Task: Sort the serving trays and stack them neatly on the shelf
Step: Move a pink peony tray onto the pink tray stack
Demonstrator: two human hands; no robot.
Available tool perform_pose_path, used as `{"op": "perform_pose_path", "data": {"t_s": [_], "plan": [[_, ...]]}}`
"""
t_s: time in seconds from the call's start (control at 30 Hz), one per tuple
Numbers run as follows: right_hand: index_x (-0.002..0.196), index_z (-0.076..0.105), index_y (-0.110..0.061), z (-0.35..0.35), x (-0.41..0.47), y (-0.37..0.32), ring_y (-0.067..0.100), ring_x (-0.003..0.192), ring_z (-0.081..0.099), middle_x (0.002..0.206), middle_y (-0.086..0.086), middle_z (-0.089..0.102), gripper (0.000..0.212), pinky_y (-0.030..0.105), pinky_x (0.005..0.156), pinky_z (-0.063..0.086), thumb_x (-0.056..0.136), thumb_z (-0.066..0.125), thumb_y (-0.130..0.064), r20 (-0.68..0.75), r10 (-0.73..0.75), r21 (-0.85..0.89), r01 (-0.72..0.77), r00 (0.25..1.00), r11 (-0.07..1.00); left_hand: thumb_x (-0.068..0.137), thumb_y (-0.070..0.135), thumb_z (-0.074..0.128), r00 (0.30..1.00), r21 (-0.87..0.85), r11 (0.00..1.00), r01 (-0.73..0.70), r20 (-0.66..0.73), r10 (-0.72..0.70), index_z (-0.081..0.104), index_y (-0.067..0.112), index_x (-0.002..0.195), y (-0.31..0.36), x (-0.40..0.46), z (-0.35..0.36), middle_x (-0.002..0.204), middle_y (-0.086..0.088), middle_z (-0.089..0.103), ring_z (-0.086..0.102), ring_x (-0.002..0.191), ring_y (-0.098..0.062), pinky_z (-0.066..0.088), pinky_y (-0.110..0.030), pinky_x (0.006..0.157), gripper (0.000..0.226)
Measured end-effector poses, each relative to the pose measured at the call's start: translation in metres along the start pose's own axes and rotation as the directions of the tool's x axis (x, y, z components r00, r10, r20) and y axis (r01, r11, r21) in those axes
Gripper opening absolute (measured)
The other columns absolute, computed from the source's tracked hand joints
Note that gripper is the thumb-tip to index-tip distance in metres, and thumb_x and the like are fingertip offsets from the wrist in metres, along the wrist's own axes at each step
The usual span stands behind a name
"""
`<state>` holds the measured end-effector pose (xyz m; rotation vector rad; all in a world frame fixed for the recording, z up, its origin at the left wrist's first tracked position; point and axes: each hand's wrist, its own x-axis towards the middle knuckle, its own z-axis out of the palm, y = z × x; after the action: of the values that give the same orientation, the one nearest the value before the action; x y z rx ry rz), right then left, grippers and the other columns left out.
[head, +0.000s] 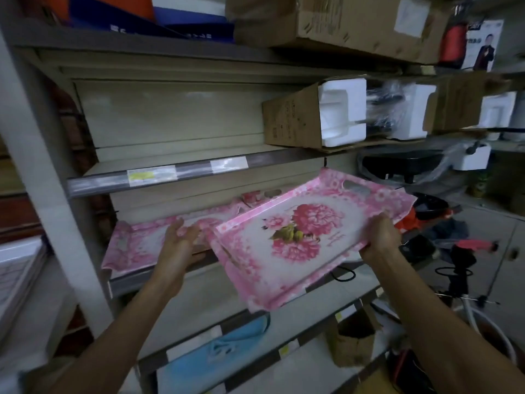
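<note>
The right hand (380, 234) grips the long edge of a glossy pink rectangular plastic serving tray printed with large pink flowers (306, 231), thumb on top and fingers curled beneath. That tray hangs in the air in front of the grey metal shelf (159, 177), tilted, with its near corner dipping toward six o'clock and its cut-out handle end pointing to about one o'clock. The left hand (179, 240) is spread and relaxed at the tray's nine o'clock corner, fingers reaching toward it; blur hides whether they touch it.

A second pink floral tray (133, 245) already lies flat on the shelf board at about nine o'clock from the held one, and more pink rims show behind it toward twelve o'clock.

To do this step well, I judge the left hand should take the free corner so both grips share the load and level the tray. Then turn it until its handle ends match those of the tray lying on the shelf, slide it in under the upper shelf edge, and lower it so the rims nest squarely. A one-sided hold risks the slick tray twisting or sliding off skewed.

A brown cardboard box with white foam packing (312, 120) sits on the shelf above, toward one o'clock.
</note>
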<state>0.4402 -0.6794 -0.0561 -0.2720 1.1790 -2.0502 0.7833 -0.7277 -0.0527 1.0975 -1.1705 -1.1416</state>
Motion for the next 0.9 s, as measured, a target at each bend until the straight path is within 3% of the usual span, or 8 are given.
{"op": "perform_pose_path", "data": {"t_s": [0.1,0.13,0.2,0.3,0.47,0.6,0.7,0.9], "plan": [[0.133,0.047,-0.012,-0.028,-0.014,0.004,0.028,0.101,0.065,0.115,0.007,0.064,0.047,0.049,0.088,0.055,0.094,0.054,-0.036,0.054,-0.018,-0.068,0.022,0.998,0.997,0.092,0.020,0.061,0.983,0.204,0.970,-0.130,-0.100,0.153,0.059,0.017,0.116,0.001,-0.017,-0.016,0.112,-0.006,0.064,0.062,0.094,-0.022,0.048,-0.037,0.089,0.025],[0.130,0.050,-0.010,-0.035,-0.021,0.005,0.027,0.100,0.066,0.113,0.006,0.066,0.045,0.049,0.090,0.054,0.095,0.054,-0.038,0.081,-0.029,-0.086,0.035,0.996,0.996,0.091,0.017,0.060,0.976,0.275,0.947,-0.168,-0.088,0.199,0.063,0.020,0.101,0.001,-0.024,-0.021,0.105,-0.004,0.065,0.061,0.096,-0.023,0.046,-0.034,0.087,0.011],[0.118,0.058,-0.007,-0.043,-0.038,0.004,0.023,0.093,0.068,0.101,0.003,0.069,0.038,0.043,0.087,0.056,0.098,0.050,-0.038,0.148,-0.049,-0.116,0.067,0.988,0.991,0.092,0.013,0.058,0.968,0.383,0.897,-0.223,-0.019,0.249,0.063,0.027,0.084,0.000,-0.036,-0.027,0.095,0.001,0.064,0.059,0.094,-0.021,0.043,-0.030,0.085,0.016],[0.097,0.063,-0.011,-0.046,-0.061,0.002,0.019,0.082,0.071,0.091,0.002,0.072,0.033,0.032,0.069,0.059,0.098,0.049,-0.041,0.252,-0.067,-0.134,0.104,0.965,0.986,0.096,0.024,0.056,0.978,0.494,0.845,-0.205,0.128,0.162,0.063,0.026,0.089,-0.002,-0.061,-0.035,0.096,0.007,0.064,0.060,0.091,-0.014,0.046,-0.028,0.084,0.010],[0.095,0.064,-0.012,-0.037,-0.088,-0.001,0.016,0.076,0.075,0.084,-0.001,0.076,0.032,0.033,0.066,0.063,0.096,0.051,-0.041,0.441,-0.063,-0.115,0.126,0.895,0.985,0.099,0.032,0.048,0.963,0.537,0.813,-0.225,0.251,0.100,0.059,0.025,0.094,-0.003,-0.102,-0.049,0.091,0.004,0.061,0.058,0.080,-0.006,0.046,-0.021,0.078,0.013],[0.108,0.064,-0.008,-0.018,-0.106,0.005,0.035,0.101,0.070,0.107,0.012,0.073,0.053,0.051,0.088,0.055,0.083,0.059,-0.054,0.500,-0.001,-0.141,0.082,0.866,0.987,0.095,0.054,0.044,0.961,0.473,0.854,-0.217,0.258,0.102,0.065,0.032,0.106,-0.002,-0.131,-0.077,0.103,0.008,0.070,0.066,0.096,-0.008,0.051,-0.028,0.089,0.032],[0.116,0.063,-0.008,0.002,-0.119,0.017,0.038,0.105,0.067,0.116,0.017,0.070,0.052,0.057,0.095,0.051,0.088,0.060,-0.051,0.528,0.030,-0.148,0.056,0.848,0.987,0.096,0.052,0.042,0.971,0.361,0.916,-0.175,0.219,0.099,0.066,0.029,0.114,0.001,-0.153,-0.095,0.108,-0.002,0.073,0.072,0.097,-0.022,0.058,-0.043,0.087,0.037],[0.099,0.067,-0.014,0.050,-0.165,0.051,0.028,0.088,0.073,0.099,0.009,0.074,0.036,0.040,0.075,0.058,0.095,0.051,-0.046,0.628,0.071,-0.191,0.065,0.775,0.979,0.096,0.053,0.041,0.985,0.395,0.903,-0.170,0.031,0.171,0.066,0.024,0.109,0.007,-0.181,-0.152,0.098,-0.007,0.075,0.074,0.087,-0.024,0.059,-0.054,0.079,0.040]]}}
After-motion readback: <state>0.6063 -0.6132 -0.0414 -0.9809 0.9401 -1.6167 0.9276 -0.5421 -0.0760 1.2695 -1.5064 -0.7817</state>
